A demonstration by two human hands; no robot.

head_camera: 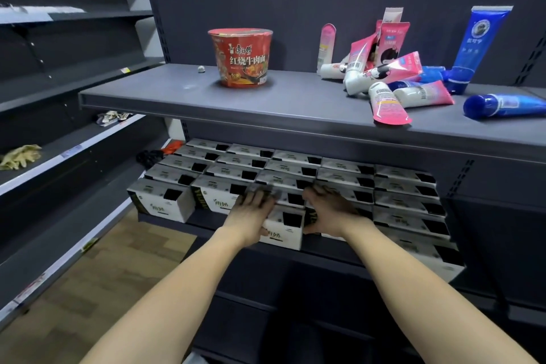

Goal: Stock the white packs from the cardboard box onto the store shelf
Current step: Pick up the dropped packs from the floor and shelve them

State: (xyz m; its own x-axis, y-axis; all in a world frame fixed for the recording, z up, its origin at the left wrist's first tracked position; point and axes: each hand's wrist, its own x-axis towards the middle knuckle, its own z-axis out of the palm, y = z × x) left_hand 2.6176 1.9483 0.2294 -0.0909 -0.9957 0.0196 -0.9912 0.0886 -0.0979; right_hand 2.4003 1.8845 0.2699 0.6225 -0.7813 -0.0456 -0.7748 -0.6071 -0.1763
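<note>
A: Where were the white packs seen?

B: They were seen in rows on the lower shelf, under the upper shelf. One front pack was set at the shelf's front edge, between the two hands.

A: How was that pack held?

B: It was flanked on both sides. The left hand was laid against its left side, fingers stretched forward over the packs behind; they were blurred. The right hand was placed at its right side, thumb spread low by the pack's front corner, fingers reaching onto the row behind. Whether the pack was truly gripped or only pressed could not be told; no curled fingers were seen.

A: And the cardboard box?

B: It was not found in view.

A: What else was noted?

B: A red noodle cup was stood upright on the upper shelf, well apart from a heap of pink tubes and blue tubes to the right. A blue one was leaned upright against the back panel.
</note>
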